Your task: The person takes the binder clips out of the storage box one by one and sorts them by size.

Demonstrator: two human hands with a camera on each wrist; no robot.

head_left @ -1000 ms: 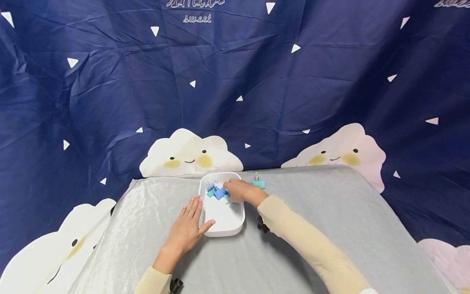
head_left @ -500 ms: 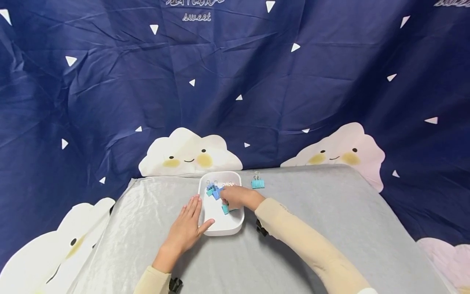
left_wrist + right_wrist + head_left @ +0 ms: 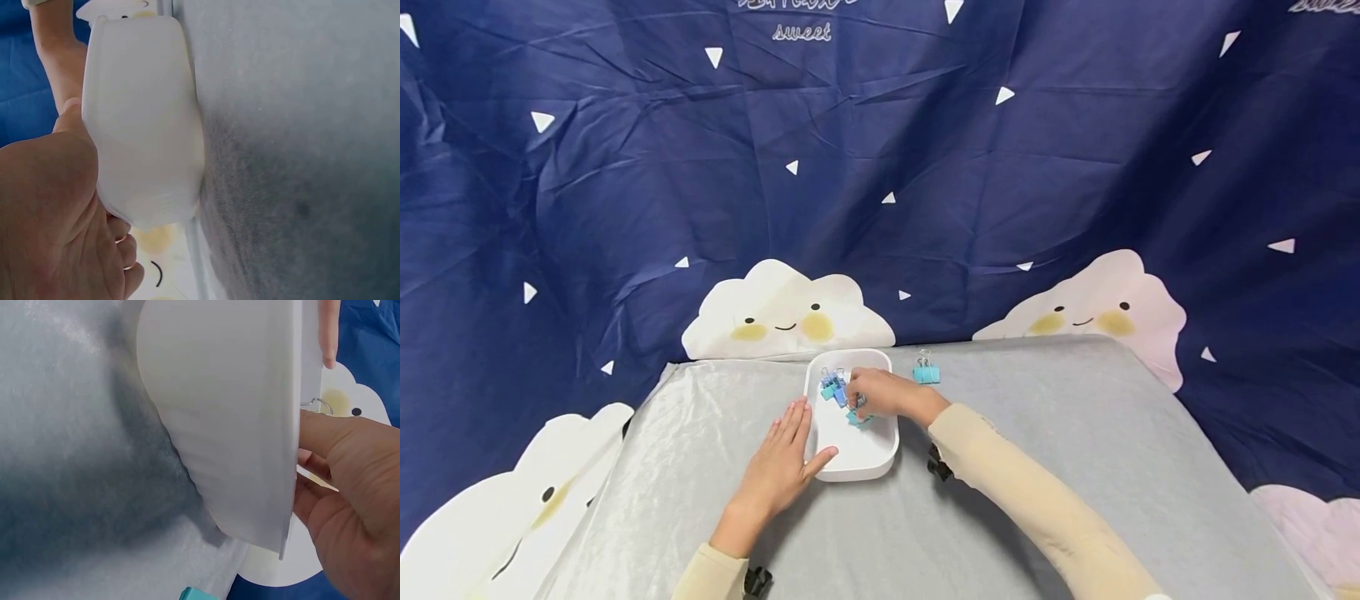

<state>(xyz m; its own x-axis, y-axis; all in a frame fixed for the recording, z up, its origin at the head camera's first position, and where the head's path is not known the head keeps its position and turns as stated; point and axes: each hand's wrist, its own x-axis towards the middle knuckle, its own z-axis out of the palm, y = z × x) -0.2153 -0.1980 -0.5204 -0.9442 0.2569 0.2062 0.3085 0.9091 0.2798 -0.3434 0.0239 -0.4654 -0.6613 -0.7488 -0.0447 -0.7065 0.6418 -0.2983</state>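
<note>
A white bin [image 3: 857, 471] stands on the grey cloth, with several blue and teal binder clips [image 3: 832, 389] grouped at its far left. My right hand [image 3: 883, 392] reaches over the right rim and pinches a teal binder clip [image 3: 858, 419] inside the bin. In the right wrist view the bin wall hides the fingertips, and only a wire handle [image 3: 319, 403] shows above the rim. My left hand [image 3: 782, 458] lies with straight fingers along the left rim, thumb at the near corner. The left wrist view shows that hand [image 3: 56, 212] against the bin's side.
Another teal binder clip [image 3: 927, 374] sits on the cloth right of the bin, near the table's back edge. The grey cloth [image 3: 1037, 417] spreads to both sides. Behind it hangs a dark blue curtain [image 3: 880, 125] with clouds and triangles.
My right hand shifted toward the near side of the bin, then back a little, and the teal binder clip at its fingers has turned. The left hand has stayed at the rim.
</note>
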